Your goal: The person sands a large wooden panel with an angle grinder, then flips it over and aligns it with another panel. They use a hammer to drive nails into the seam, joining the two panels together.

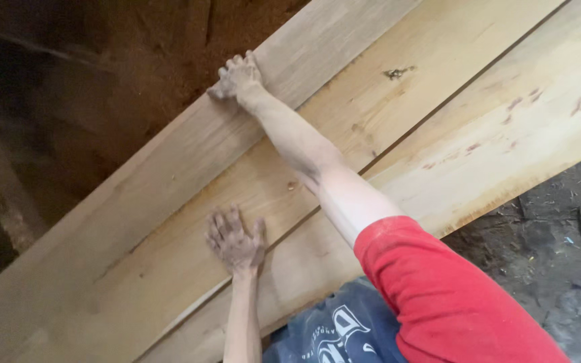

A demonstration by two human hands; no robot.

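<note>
2 dusty hands on long pale wooden planks running from lower left to upper right of the frame.

Nearest, at lower centre, the left hand (235, 242) lies flat with fingers spread on the middle pale plank (344, 128), gripping nothing. Farther, at upper centre, the right hand (238, 79), arm in a red sleeve (438, 296), curls its fingers over the far plank's (169, 161) outer edge. The boards look stiff, heavy and rough-sawn, so the long edges seem the surest hold. Dark earth floor (559, 255) shows at lower right.

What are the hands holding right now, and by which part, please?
The right hand grips the far edge of the top plank. The left hand lies flat on the middle plank, gripping nothing.
</note>
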